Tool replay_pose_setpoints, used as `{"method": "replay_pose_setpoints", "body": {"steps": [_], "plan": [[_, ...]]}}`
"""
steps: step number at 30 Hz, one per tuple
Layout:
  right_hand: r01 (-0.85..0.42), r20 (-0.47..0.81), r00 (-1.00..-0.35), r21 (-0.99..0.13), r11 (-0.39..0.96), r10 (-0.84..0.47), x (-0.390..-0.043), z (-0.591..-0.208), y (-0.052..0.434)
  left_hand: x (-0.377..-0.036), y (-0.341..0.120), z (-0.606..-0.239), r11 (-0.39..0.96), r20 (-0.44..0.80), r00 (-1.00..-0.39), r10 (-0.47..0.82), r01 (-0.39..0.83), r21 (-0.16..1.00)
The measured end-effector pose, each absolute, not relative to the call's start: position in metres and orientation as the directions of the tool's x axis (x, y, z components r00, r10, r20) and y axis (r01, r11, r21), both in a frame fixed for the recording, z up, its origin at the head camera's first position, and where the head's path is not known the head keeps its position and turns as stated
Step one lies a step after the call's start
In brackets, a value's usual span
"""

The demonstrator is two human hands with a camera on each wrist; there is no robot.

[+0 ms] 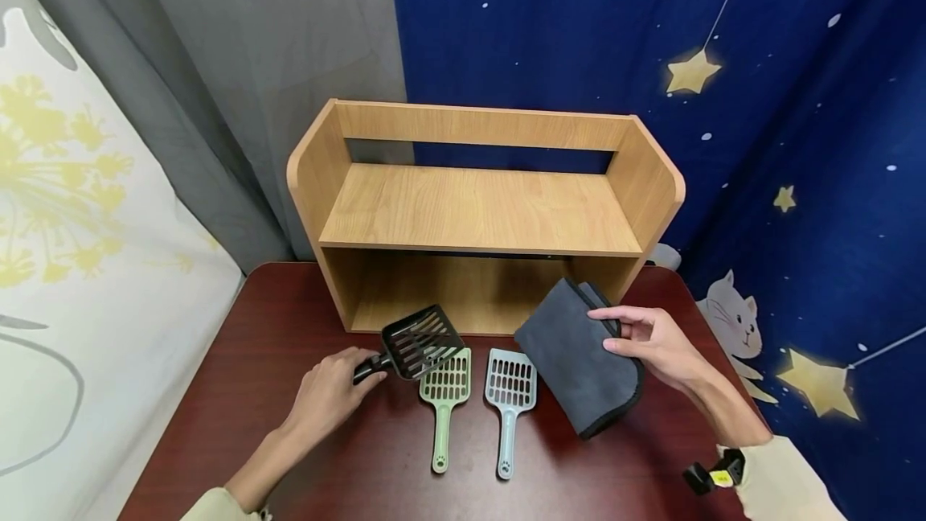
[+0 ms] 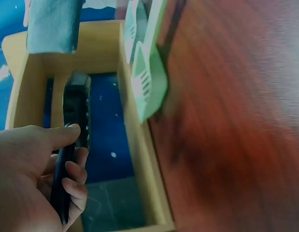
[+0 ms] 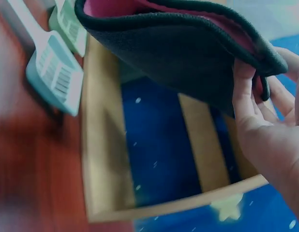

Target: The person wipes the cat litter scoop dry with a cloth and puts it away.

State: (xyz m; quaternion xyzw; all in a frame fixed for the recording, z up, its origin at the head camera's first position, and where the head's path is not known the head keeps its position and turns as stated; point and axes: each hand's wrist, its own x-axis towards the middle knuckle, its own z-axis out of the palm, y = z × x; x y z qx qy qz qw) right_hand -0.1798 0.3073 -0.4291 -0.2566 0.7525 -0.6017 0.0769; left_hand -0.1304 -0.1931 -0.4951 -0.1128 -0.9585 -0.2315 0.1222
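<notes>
My left hand (image 1: 329, 392) is clamping its fingers round the handle of a black slotted scoop (image 1: 414, 338), raising it far-left of a pale green slotted scoop (image 1: 443, 405). My right hand (image 1: 654, 344) is pinching a folded dark grey, black-edged cloth (image 1: 575, 360), right of a light blue slotted scoop (image 1: 509, 407).

L hand (image 1: 329, 392): bare
R hand (image 1: 657, 346): bare
L sleeve (image 1: 215, 507): cream, mostly out of frame
R sleeve (image 1: 784, 479): cream, plain
R wrist unit (image 1: 734, 463): blk, boxy, w/ sm yellow tag (image 1: 722, 478)
</notes>
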Motion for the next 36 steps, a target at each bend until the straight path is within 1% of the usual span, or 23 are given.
{"method": "replay_pose_setpoints", "body": {"steps": [4,7,11,14,16,18,19,23,25,27,32,36], "plan": [[-0.359,0.240,-0.855,-0.914,0.189,-0.460,-0.175,-0.409,0.291,-0.140,-0.179,-0.483,0.856,0.299,-0.931,0.212,0.324,0.402],[-0.394,0.260,-0.862,-0.884,0.252,-0.435,-0.172,-0.395,0.276,-0.146,-0.169,-0.475,0.839,0.313,-0.914,0.258,0.373,0.396],[-0.457,0.304,-0.870,-0.793,0.402,-0.389,-0.170,-0.378,0.254,-0.152,-0.156,-0.466,0.830,0.343,-0.894,0.288,0.412,0.376],[-0.518,0.350,-0.849,-0.698,0.494,-0.395,-0.170,-0.369,0.235,-0.156,-0.148,-0.460,0.829,0.364,-0.879,0.308,0.436,0.350],[-0.546,0.366,-0.833,-0.664,0.511,-0.414,-0.171,-0.365,0.222,-0.157,-0.143,-0.457,0.825,0.375,-0.866,0.330,0.457,0.332],[-0.548,0.350,-0.827,-0.675,0.494,-0.440,-0.175,-0.363,0.208,-0.160,-0.137,-0.454,0.819,0.383,-0.854,0.354,0.480,0.314],[-0.544,0.337,-0.826,-0.686,0.483,-0.451,-0.177,-0.362,0.202,-0.161,-0.133,-0.453,0.817,0.384,-0.849,0.364,0.489,0.306],[-0.459,0.238,-0.838,-0.794,0.399,-0.492,-0.184,-0.368,0.177,-0.164,-0.117,-0.450,0.806,0.377,-0.838,0.395,0.513,0.295],[-0.459,0.214,-0.832,-0.784,0.418,-0.511,-0.188,-0.375,0.166,-0.165,-0.109,-0.448,0.796,0.374,-0.833,0.409,0.525,0.300],[-0.485,0.202,-0.818,-0.746,0.456,-0.539,-0.192,-0.383,0.156,-0.167,-0.101,-0.445,0.780,0.379,-0.822,0.425,0.545,0.308],[-0.549,0.180,-0.800,-0.606,0.576,-0.573,-0.197,-0.403,0.145,-0.166,-0.090,-0.444,0.753,0.398,-0.801,0.448,0.578,0.315],[-0.562,0.152,-0.803,-0.513,0.649,-0.576,-0.200,-0.415,0.151,-0.161,-0.092,-0.450,0.745,0.375,-0.809,0.453,0.575,0.339]]}}
